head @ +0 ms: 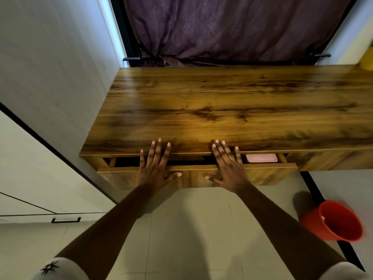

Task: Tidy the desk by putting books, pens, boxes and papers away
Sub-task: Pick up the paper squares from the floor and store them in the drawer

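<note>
A wooden desk (222,102) fills the middle of the head view, its top bare. Its drawer (262,174) stands slightly pulled out below the front edge, leaving a narrow gap. Inside the gap at the right, a pink box (261,158) shows; the remainder of the drawer's inside is dark and hidden. My left hand (155,166) lies flat with fingers spread across the drawer front's top edge, fingertips reaching the desk edge. My right hand (227,166) rests the same way further right. Neither hand holds anything.
A red bucket (333,221) sits on the tiled floor at the lower right. A yellow object (367,57) stands at the desk's far right corner. White cupboard doors with a black handle (66,220) are to the left. A purple curtain (232,27) hangs behind the desk.
</note>
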Demonstrator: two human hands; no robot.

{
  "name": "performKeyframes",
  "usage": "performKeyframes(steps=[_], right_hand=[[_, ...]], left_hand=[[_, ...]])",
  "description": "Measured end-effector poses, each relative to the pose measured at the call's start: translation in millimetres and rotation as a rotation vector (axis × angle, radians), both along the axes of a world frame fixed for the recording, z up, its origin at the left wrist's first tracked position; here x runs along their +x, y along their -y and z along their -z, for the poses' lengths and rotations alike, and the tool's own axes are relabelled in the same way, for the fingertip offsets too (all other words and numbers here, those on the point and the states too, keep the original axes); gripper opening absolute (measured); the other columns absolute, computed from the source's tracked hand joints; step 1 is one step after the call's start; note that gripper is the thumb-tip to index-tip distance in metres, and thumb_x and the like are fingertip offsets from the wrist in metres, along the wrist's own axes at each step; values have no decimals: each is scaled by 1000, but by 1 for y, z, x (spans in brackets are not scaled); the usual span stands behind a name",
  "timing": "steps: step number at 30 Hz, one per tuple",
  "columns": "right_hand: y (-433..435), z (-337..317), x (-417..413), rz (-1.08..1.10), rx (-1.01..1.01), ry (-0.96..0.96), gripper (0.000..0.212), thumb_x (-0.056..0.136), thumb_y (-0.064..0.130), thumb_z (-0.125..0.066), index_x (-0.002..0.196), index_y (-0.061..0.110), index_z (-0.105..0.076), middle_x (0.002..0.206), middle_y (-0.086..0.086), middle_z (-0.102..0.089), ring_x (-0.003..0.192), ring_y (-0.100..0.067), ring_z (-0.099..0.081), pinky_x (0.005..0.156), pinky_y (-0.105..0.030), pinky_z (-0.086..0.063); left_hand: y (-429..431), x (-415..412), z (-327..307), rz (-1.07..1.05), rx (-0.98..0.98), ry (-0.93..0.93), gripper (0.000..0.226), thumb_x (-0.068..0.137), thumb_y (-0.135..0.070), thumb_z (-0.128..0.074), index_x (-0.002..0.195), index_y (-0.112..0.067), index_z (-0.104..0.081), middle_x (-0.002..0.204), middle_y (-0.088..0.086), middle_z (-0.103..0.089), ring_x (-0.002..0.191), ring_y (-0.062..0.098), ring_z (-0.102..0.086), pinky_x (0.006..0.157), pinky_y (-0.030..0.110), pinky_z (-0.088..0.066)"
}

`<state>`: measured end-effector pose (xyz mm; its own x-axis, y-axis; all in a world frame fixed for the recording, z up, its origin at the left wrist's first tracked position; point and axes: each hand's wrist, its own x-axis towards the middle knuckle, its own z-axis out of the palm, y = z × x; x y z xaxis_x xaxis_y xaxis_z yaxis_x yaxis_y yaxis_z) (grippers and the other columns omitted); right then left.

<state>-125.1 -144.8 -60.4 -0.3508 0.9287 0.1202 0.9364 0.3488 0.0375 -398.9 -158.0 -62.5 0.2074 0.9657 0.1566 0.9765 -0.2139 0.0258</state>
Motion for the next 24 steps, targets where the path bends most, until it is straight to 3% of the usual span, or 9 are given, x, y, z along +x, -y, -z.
performKeyframes(steps=[2, 5, 9, 12, 16, 19, 24], right_hand=[[-13, -4, 16, -1, -11, 75, 100, 79, 71, -47, 151, 14, -5, 159, -8, -6, 147, -26, -4, 116, -48, 5], [-32, -16, 30, -8, -108, 136, 102, 80, 70, -49, 150, 22, 8, 160, -5, 7, 147, -27, 6, 117, -49, 1], [-52, -21, 34, -81, -122, 185, 102, 77, 71, -50, 149, 30, 9, 159, -4, 8, 147, -30, 4, 118, -50, -4], [-53, -14, 34, -72, -73, 184, 100, 75, 69, -57, 149, 32, 0, 160, -5, -8, 146, -32, -10, 115, -53, -13], [-53, -5, 30, -24, 30, 145, 94, 67, 63, -69, 145, 29, -31, 150, -6, -38, 136, -32, -38, 106, -56, -32], [-55, -1, 29, -17, 93, 120, 89, 67, 60, -71, 143, 29, -37, 147, -5, -43, 133, -31, -43, 103, -56, -35], [-57, 8, 31, -38, 184, 81, 87, 67, 59, -71, 141, 29, -38, 145, -5, -45, 131, -31, -45, 103, -56, -36]], left_hand=[[-16, 6, -6, 42, -14, -35, 100, 77, -82, -28, 151, -17, -19, 158, 13, -13, 146, 30, -11, 115, 54, -5], [-39, 17, -13, 117, -47, -124, 104, 74, -84, -30, 151, -17, -14, 158, 13, -15, 145, 31, -14, 115, 52, -4], [-55, 21, -10, 167, -93, -141, 101, 77, -81, -33, 151, -23, 4, 160, 5, 1, 147, 26, 3, 115, 45, 5], [-56, 20, -5, 150, -75, -125, 94, 81, -78, -30, 151, -25, 3, 160, 3, -2, 147, 24, 0, 116, 44, 0], [-54, 24, 1, 100, -17, -77, 84, 84, -73, -23, 151, -23, -14, 157, 3, -22, 145, 24, -20, 114, 46, -17], [-53, 27, 2, 71, 7, -30, 79, 85, -70, -28, 147, -21, -29, 151, 3, -37, 139, 25, -35, 108, 49, -32], [-54, 28, 8, 90, 66, -3, 74, 86, -66, -32, 145, -22, -36, 148, 3, -42, 136, 26, -40, 106, 50, -35]])
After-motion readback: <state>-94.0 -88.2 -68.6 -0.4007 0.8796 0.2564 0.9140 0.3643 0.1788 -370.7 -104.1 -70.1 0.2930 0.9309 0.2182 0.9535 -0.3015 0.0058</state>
